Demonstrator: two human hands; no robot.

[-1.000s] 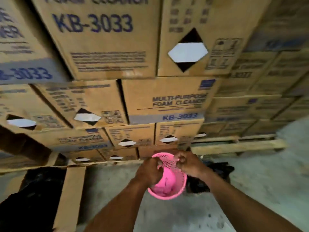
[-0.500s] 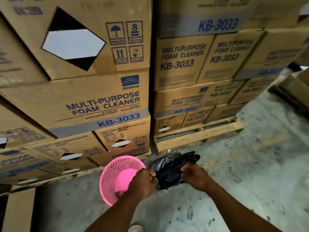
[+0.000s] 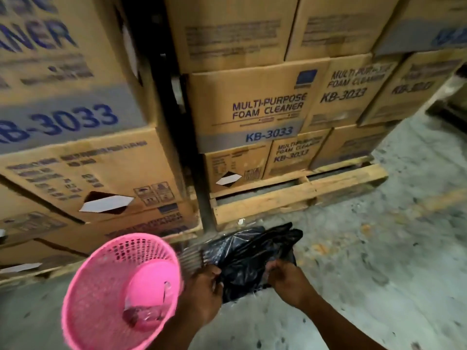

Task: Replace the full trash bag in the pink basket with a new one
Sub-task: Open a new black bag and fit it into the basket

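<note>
A pink perforated basket [image 3: 101, 281] stands on the concrete floor at the lower left, with a small scrap of clear plastic lying inside on its bottom. To its right a crumpled black trash bag [image 3: 255, 251] lies on the floor by the pallet. My left hand [image 3: 202, 296] grips the bag's left edge, right beside the basket's rim. My right hand [image 3: 288, 279] holds the bag's lower right part, fingers curled into the plastic.
Stacked cardboard boxes [image 3: 252, 104] marked KB-3033 rise close in front on a wooden pallet [image 3: 303, 195]. A dark gap [image 3: 171, 122] separates two stacks. Bare concrete floor [image 3: 391, 248] stretches to the right.
A second ago both hands were at the basket's rim. They then moved right onto the black bag and hold it still; the view has closed in and the basket sits to the left.
</note>
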